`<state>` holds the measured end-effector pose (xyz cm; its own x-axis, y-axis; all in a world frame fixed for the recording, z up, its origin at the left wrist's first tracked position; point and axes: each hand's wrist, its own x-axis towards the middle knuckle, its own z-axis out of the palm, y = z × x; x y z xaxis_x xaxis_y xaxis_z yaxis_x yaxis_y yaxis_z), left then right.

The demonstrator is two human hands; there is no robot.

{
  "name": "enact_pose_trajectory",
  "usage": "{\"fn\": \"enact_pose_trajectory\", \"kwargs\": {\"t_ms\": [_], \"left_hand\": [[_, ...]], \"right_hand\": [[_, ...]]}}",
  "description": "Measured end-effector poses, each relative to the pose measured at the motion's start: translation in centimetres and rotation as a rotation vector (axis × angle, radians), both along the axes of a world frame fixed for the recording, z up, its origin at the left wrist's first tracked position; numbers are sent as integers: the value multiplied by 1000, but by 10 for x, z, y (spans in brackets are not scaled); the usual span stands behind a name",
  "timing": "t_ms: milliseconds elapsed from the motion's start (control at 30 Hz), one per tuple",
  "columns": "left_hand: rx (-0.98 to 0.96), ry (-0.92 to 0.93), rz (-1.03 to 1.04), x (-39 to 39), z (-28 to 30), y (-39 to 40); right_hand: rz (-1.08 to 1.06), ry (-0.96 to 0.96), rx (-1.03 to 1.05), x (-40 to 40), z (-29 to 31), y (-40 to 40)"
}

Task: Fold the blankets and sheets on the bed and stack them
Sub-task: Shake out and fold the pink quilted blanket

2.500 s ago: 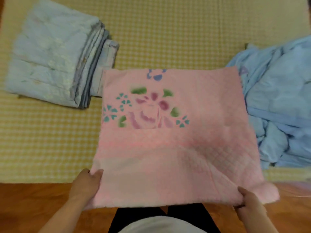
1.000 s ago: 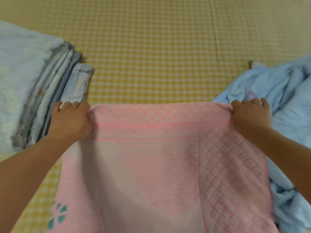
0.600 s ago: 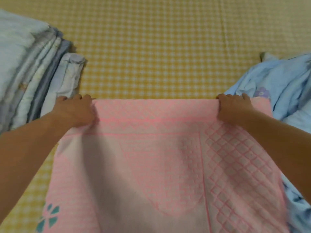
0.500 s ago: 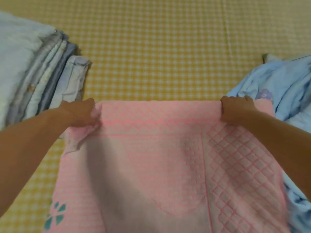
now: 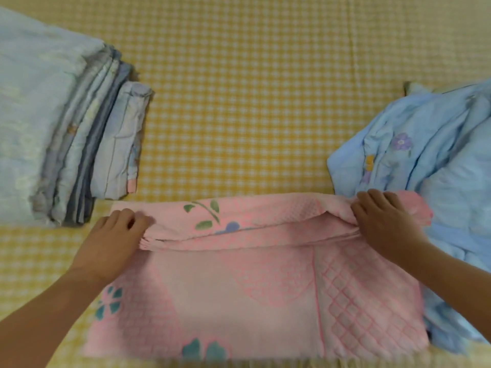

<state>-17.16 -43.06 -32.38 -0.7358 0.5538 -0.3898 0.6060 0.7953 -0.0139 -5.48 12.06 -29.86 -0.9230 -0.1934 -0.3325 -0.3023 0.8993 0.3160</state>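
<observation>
A pink quilted blanket (image 5: 239, 288) with flower prints lies folded on the bed in front of me. My left hand (image 5: 111, 243) grips its far left corner, fingers curled round the layered edge. At the far right corner my right hand (image 5: 385, 221) grips the bunched edge the same way. Between my hands the top layer sags back and shows a printed layer underneath. A stack of folded pale blue and grey sheets (image 5: 66, 123) sits at the left. A crumpled light blue sheet (image 5: 438, 155) lies at the right, touching the pink blanket.
The bed is covered by a yellow checked sheet (image 5: 252, 102), bare across the middle and far side. The folded stack stands close to my left hand, and the blue heap lies against my right hand.
Both hands carried the near edge of the pink blanket away from me over the rest. Since half a second ago they have drawn the far edge back slightly, and it now bunches and sags.
</observation>
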Motion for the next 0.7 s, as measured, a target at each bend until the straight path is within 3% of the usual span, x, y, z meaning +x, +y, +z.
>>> {"fn": "enact_pose_trajectory", "kwargs": {"t_ms": [100,200,333,433,567,633,700], "left_hand": [[16,-16,9,21,2,0],[33,-1,84,33,9,8],[56,51,78,34,7,43],[39,-12,21,23,-5,54],[-124,-112,-269,10,-13,40],[-189,-190,-244,3,-10,41],[-107,-226,-141,-12,-4,50]], "right_hand": [[-13,-84,6,11,-2,-4],[-149,-170,-139,16,-3,-9],[-395,-112,-322,2,1,-21],[-237,-145,-231,-3,-4,-27],[35,-295,-62,-6,-8,-14],[29,-294,-14,-4,-9,-12],[-89,-278,-32,-10,-9,-13]]}}
